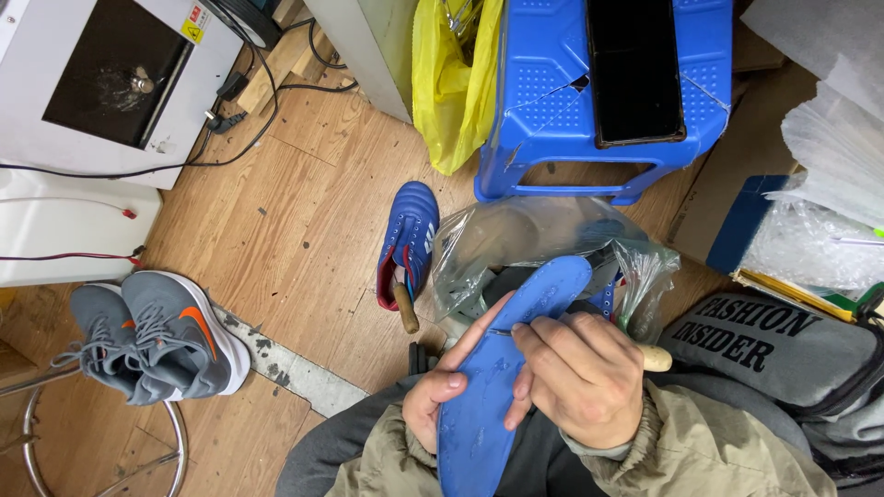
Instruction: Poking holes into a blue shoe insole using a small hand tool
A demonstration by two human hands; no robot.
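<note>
Over person's lap, blue insole [502, 368] held lengthwise. Left hand [440, 394] cups its edge from below, thumb pressed on top. Right hand [582, 379] clamps opposite edge, fingers curled over. Insole surface looks wet or glue-specked: slip likely if grip eases, drop onto wooden floor [304, 230]. Clear plastic bag [516, 244] just beyond insole tip, may snag. Blue football boot [408, 241] on floor near knee, easily kicked.

Left hand [440, 398] cupped palm-up, right hand [578, 379] curled, fingers pinching
</note>
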